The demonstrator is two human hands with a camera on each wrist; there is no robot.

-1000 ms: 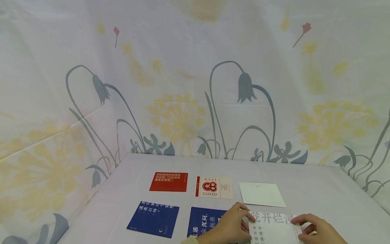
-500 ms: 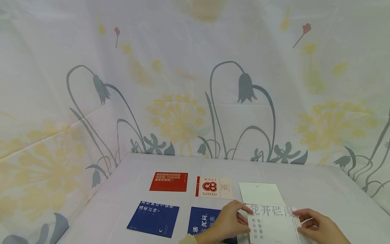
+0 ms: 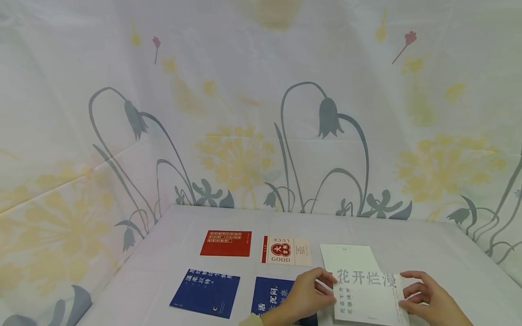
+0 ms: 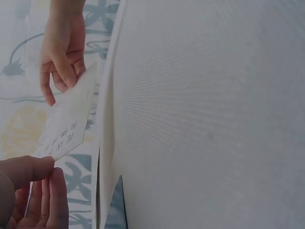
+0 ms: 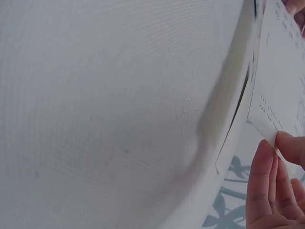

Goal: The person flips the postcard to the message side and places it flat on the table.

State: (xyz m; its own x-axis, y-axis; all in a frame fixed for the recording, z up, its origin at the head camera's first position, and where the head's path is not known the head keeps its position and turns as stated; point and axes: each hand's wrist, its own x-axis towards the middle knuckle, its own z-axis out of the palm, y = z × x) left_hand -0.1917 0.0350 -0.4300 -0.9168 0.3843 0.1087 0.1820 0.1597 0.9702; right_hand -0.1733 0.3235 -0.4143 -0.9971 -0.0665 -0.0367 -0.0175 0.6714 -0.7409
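A white card (image 3: 369, 302) printed with large grey Chinese characters is held at the front right of the table. My left hand (image 3: 306, 292) pinches its left edge between thumb and fingers, as the left wrist view also shows. On the opposite edge, my right hand (image 3: 433, 299) holds it; in the right wrist view, thumb and fingertips (image 5: 265, 149) pinch near a corner. Behind it lies a pale green card (image 3: 346, 258), its near part covered from the head view. A blue card (image 3: 273, 294) with white lettering is partly hidden by my left forearm.
Farther left on the white table (image 3: 163, 253) lie a red card (image 3: 226, 244), a cream card with a red emblem (image 3: 285, 250) and another blue card (image 3: 205, 294). A flower-printed cloth (image 3: 244, 113) rises behind and at the sides.
The white card rose and moved forward in the head view, then tipped so its lettering faces the camera more. Both hands went with it. The cards lying on the table stayed put.
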